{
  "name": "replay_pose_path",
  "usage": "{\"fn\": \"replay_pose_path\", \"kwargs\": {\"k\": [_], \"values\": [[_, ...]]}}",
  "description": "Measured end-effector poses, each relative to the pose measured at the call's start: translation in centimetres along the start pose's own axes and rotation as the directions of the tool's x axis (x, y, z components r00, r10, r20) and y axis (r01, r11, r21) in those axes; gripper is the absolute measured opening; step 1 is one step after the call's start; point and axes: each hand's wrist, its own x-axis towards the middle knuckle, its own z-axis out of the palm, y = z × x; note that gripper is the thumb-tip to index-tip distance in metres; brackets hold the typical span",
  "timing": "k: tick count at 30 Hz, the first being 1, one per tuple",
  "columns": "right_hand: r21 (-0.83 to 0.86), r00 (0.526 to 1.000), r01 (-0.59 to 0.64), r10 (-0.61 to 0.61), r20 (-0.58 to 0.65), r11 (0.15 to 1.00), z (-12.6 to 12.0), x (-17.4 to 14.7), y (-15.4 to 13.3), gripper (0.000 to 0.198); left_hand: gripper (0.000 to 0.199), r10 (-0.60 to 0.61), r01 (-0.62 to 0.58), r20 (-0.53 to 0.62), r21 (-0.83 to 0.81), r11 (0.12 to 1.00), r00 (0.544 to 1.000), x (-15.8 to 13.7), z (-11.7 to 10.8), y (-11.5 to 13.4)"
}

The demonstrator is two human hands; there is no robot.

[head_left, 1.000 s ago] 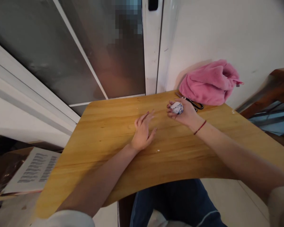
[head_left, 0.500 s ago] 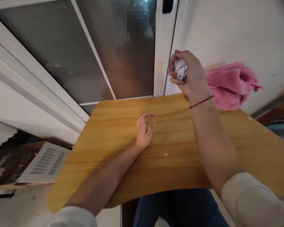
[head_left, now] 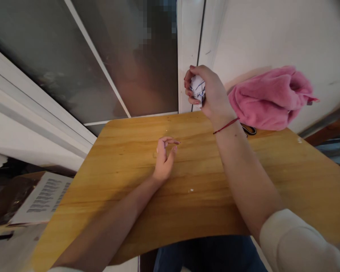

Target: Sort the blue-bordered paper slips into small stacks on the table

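A crumpled ball of white paper with blue lines (head_left: 197,89) is held up above the far side of the table, my right hand (head_left: 208,88) curled round it. Its fingers wrap the far side of the ball, and a dark red cord circles the wrist. My left hand (head_left: 164,158) rests on its edge on the wooden table (head_left: 147,211), thumb and fingers bent into a loose C with nothing between them. Small white scraps (head_left: 190,190) lie on the wood to the right of the left hand.
Behind the right forearm a pink plush cloth (head_left: 269,98) lies against the wall, with a black looped strap (head_left: 249,130) beside it. A glazed door (head_left: 102,68) rises beyond the table's far edge. On the floor at left stands an opened cardboard box (head_left: 42,196).
My right hand, with the paper ball, has moved left and slightly down in view. The view itself has shifted a little; the left hand keeps its curved pose. The black strap has come into sight.
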Motion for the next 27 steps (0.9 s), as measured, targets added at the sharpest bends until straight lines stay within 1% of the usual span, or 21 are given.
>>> {"fn": "replay_pose_path", "kwargs": {"k": [4,10,15,24,27], "values": [[-0.027,0.998,0.047,-0.048,-0.032,0.999,0.11,0.00,-0.36,0.027,0.021,-0.010,0.010,0.010,0.000,1.000,1.000,-0.08,-0.03,0.18],[-0.072,0.995,0.095,-0.096,-0.016,0.993,0.15,-0.01,-0.39,0.026,0.020,-0.018,0.017,-0.008,-0.023,1.000,1.000,-0.01,-0.04,-0.06],[-0.063,0.995,0.093,-0.094,-0.013,0.994,0.05,-0.15,-0.58,0.024,0.020,-0.051,0.051,-0.002,-0.017,0.999,0.999,-0.12,-0.04,-0.13],[-0.052,0.996,0.092,-0.091,0.010,0.994,0.23,-0.37,-0.84,0.025,0.019,-0.047,0.047,-0.012,0.010,0.999,0.999,-0.17,-0.04,0.07],[-0.050,0.996,0.089,-0.090,-0.005,0.995,0.14,-0.20,-0.55,0.023,0.018,-0.035,0.035,-0.012,0.008,0.999,0.999,-0.16,-0.02,-0.10]]}}
